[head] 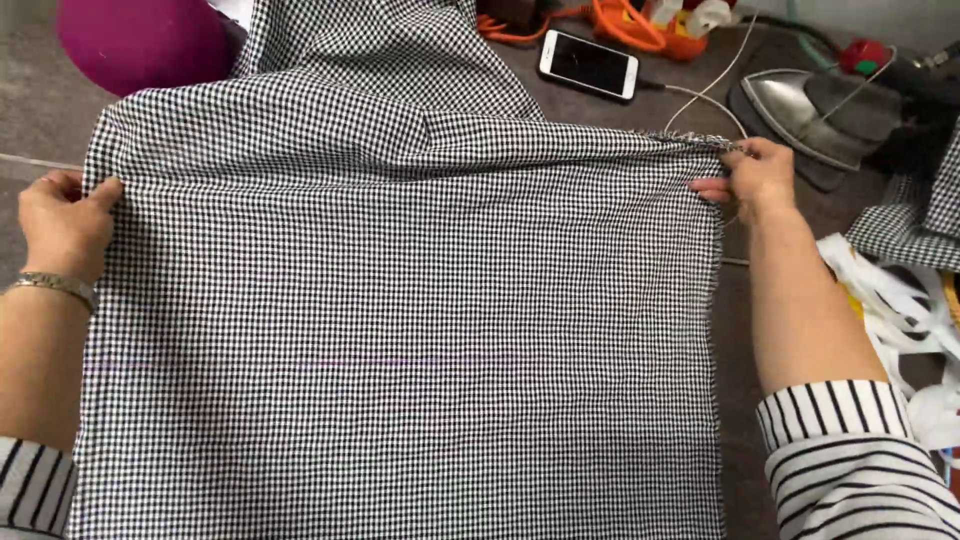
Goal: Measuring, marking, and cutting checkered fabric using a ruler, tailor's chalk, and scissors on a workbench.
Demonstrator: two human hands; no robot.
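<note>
A large piece of black-and-white checked fabric (400, 330) lies spread flat over a grey surface, with a fold running across its far edge. My left hand (62, 222), a silver bracelet on the wrist, pinches the fabric's far left corner. My right hand (752, 178) pinches the frayed far right corner. Both forearms come out of striped sleeves.
A white smartphone (588, 64) on a white cable lies beyond the fabric. An iron (800, 108) rests at the far right, with orange cords (620, 20) behind it. A magenta round object (140, 40) sits far left. More checked cloth (915, 215) and white strips (900, 300) lie right.
</note>
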